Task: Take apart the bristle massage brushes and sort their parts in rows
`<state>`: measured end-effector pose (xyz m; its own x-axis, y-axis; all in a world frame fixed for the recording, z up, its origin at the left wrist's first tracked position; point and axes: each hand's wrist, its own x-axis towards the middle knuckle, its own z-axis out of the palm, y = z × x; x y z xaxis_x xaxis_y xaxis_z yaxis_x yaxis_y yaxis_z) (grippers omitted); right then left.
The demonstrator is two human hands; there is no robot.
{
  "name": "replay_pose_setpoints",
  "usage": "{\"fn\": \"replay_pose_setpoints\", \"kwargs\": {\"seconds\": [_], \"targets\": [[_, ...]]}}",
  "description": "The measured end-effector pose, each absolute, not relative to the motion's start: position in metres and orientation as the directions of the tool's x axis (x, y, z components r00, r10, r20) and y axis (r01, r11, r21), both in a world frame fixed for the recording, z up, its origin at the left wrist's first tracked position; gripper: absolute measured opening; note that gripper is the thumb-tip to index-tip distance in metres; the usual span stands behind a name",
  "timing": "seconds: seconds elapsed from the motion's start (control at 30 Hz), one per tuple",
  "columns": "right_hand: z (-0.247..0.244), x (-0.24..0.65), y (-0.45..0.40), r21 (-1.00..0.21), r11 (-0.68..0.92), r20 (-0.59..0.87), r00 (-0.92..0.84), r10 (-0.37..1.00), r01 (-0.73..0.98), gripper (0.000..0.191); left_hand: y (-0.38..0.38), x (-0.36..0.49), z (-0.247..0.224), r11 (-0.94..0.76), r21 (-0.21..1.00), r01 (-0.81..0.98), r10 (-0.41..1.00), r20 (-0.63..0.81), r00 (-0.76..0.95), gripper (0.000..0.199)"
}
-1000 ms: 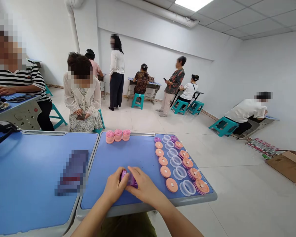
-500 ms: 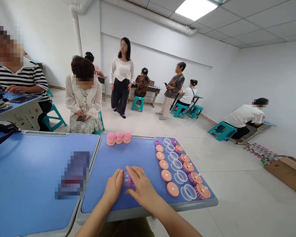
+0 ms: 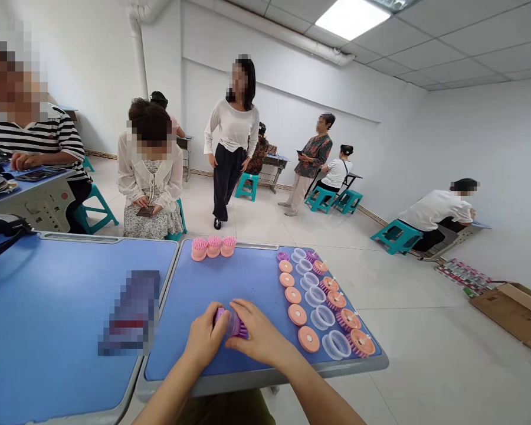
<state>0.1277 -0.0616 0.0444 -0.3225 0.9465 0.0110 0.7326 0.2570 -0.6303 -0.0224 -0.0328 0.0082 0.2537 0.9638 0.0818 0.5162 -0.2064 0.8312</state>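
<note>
Between my hands, above the blue table (image 3: 177, 354), is a purple brush (image 3: 233, 324) with a clear middle part and bristles toward the right. My left hand (image 3: 204, 334) grips its left end, thumb on top. My right hand (image 3: 257, 332) holds the bristle side, fingers curved over it. To the right lie a column of peach discs (image 3: 297, 314), a column of clear rings (image 3: 322, 317) and a column of bristled heads (image 3: 347, 319) with small white stems. A small purple piece (image 3: 282, 256) tops the disc column. Three pink brushes (image 3: 213, 247) stand at the back left.
A second blue table (image 3: 62, 330) adjoins on the left, with a blurred dark packet (image 3: 130, 313) and a black strap (image 3: 4, 242). Several people sit or stand beyond, one (image 3: 150, 171) seated close behind the tables. A cardboard box (image 3: 513, 313) lies on the floor at right.
A purple end now shows at the brush's left side, by my left thumb. My right hand has shifted slightly right. The standing person in white has stepped nearer and to the right.
</note>
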Motion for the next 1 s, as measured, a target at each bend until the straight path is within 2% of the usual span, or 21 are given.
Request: {"fn": "replay_pose_setpoints", "kwargs": {"seconds": [0.1,0.17,0.3,0.4,0.47,0.53,0.6,0.7,0.8,0.9,1.0], "targets": [[0.047,0.13,-0.062,-0.641,0.295,0.03,-0.361,0.932,0.708,0.051,-0.033,-0.022,0.007,-0.203,0.83,0.519,0.965,0.081,0.248,0.024],[0.048,0.131,-0.063,-0.613,0.335,0.068,-0.374,0.925,0.716,0.05,-0.032,-0.021,0.006,-0.194,0.836,0.513,0.966,0.072,0.248,0.024],[0.044,0.125,-0.065,-0.433,0.422,0.156,-0.395,0.905,0.796,0.064,-0.03,-0.02,0.005,-0.163,0.864,0.476,0.969,0.05,0.242,0.03],[0.04,0.116,-0.064,-0.285,0.475,0.238,-0.419,0.877,0.833,0.066,-0.028,-0.021,0.006,-0.139,0.897,0.419,0.97,0.04,0.238,0.035],[0.038,0.113,-0.063,-0.229,0.507,0.286,-0.441,0.851,0.831,0.067,-0.026,-0.024,0.006,-0.122,0.92,0.373,0.97,0.031,0.242,0.038],[0.037,0.114,-0.062,-0.224,0.527,0.317,-0.45,0.835,0.82,0.067,-0.025,-0.026,0.006,-0.093,0.937,0.336,0.97,0.009,0.241,0.041],[0.038,0.118,-0.062,-0.295,0.516,0.322,-0.424,0.846,0.805,0.067,-0.023,-0.027,0.004,-0.048,0.953,0.299,0.972,-0.024,0.233,0.044],[0.042,0.127,-0.059,-0.514,0.399,0.274,-0.295,0.915,0.76,0.063,-0.023,-0.028,0.001,0.007,0.969,0.246,0.975,-0.061,0.212,0.044],[0.043,0.137,-0.051,-0.687,0.231,0.216,-0.109,0.97,0.689,0.045,-0.025,-0.026,0.002,0.024,0.974,0.227,0.98,-0.068,0.188,0.038],[0.04,0.145,-0.036,-0.771,0.132,0.2,0.04,0.979,0.623,0.023,-0.026,-0.025,0.006,0.04,0.971,0.238,0.983,-0.08,0.164,0.035],[0.036,0.155,-0.013,-0.804,0.057,0.193,0.169,0.966,0.592,0.023,-0.026,-0.025,0.008,0.048,0.965,0.257,0.982,-0.093,0.165,0.035]]}}
